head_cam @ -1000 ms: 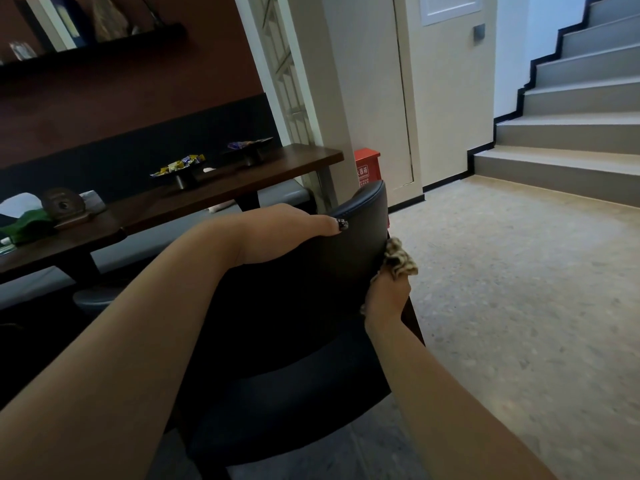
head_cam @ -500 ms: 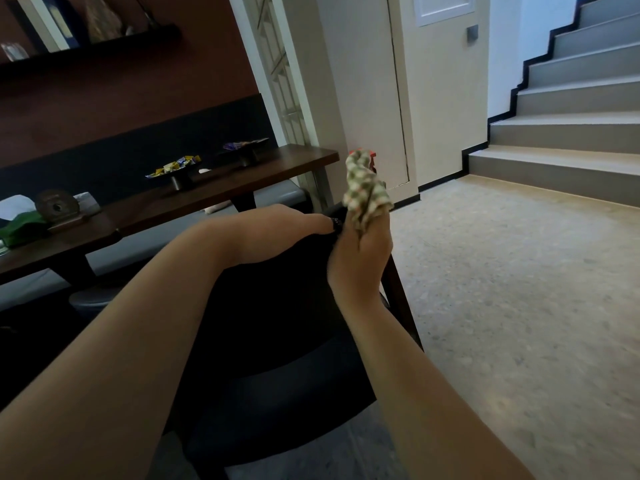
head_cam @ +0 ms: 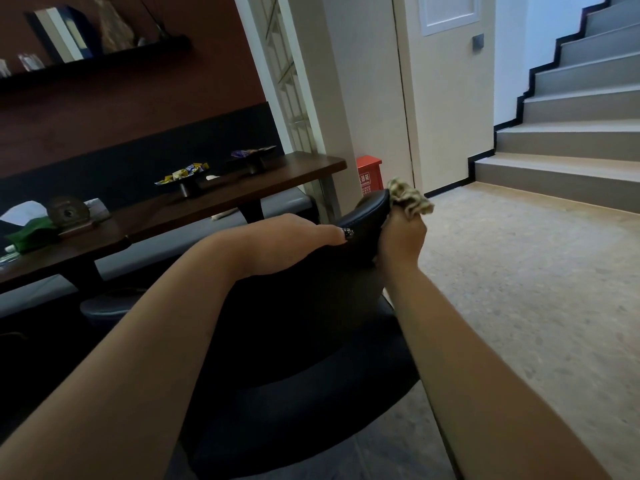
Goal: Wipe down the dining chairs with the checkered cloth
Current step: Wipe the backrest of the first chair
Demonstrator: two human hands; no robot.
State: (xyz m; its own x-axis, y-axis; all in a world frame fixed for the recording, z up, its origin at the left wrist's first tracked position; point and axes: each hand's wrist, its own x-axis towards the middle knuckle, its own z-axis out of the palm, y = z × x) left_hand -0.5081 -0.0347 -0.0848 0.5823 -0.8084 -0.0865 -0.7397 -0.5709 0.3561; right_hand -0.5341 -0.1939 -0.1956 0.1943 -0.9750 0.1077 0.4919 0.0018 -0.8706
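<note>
While my left hand lies flat along the chair top rail, my right hand grips the bunched cloth against the rail's right end, nearer the unwiped back.

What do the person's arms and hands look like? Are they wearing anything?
Both forearms are bare, with no sleeves, watch or bracelets in view. The left hand has a long thumbnail painted dark with small sparkly decorations. The right hand shows no rings or gloves; its nails are hidden.
</note>
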